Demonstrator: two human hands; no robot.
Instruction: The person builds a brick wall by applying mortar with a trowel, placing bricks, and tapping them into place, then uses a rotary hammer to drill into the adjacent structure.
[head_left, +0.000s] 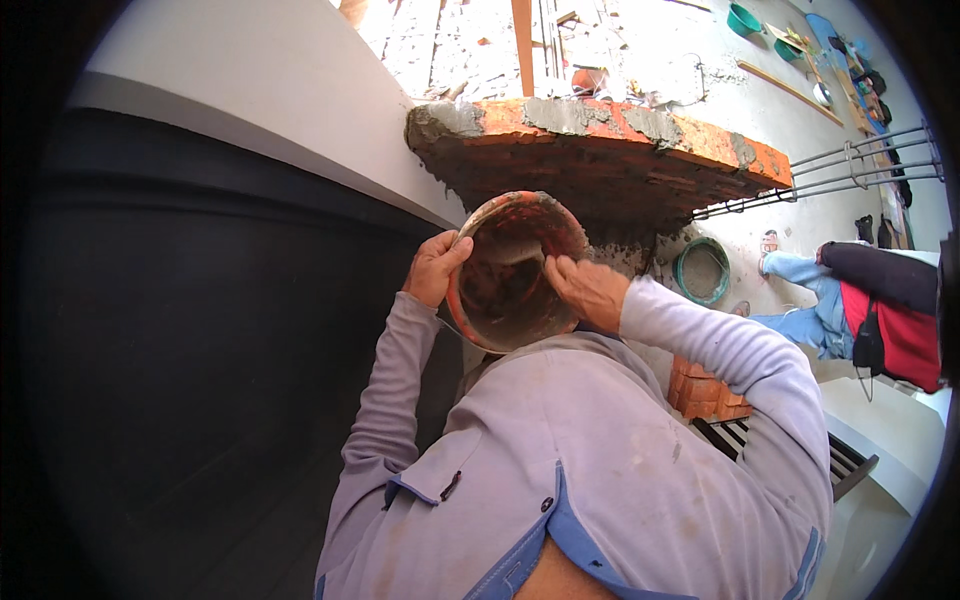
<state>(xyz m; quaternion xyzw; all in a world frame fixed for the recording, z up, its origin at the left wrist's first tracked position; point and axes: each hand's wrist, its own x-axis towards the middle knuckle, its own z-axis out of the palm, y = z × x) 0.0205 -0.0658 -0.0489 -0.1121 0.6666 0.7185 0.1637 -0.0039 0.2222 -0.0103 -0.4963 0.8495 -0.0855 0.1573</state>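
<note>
Dark mark on shirt front (452,487), too small to read. L hand (432,268) closed on rim of mortar-stained orange bucket (560,222), thumb over edge; bucket tilted, mouth up, just ahead of torso. R hand (588,290) at bucket's opp. side, fingers partly curled; can't tell if gripping anything. Brick wall (620,165) beyond, mortar patches on top. Pale flr. (715,70); dark panel (200,300) at L. Green mortar tub (681,272) and co-worker (855,310) at R.

Bucket (500,308) is orange-red smeared grey; brick wall (590,150) beyond it orange, patched grey; tub (679,270) right of bucket green.
</note>
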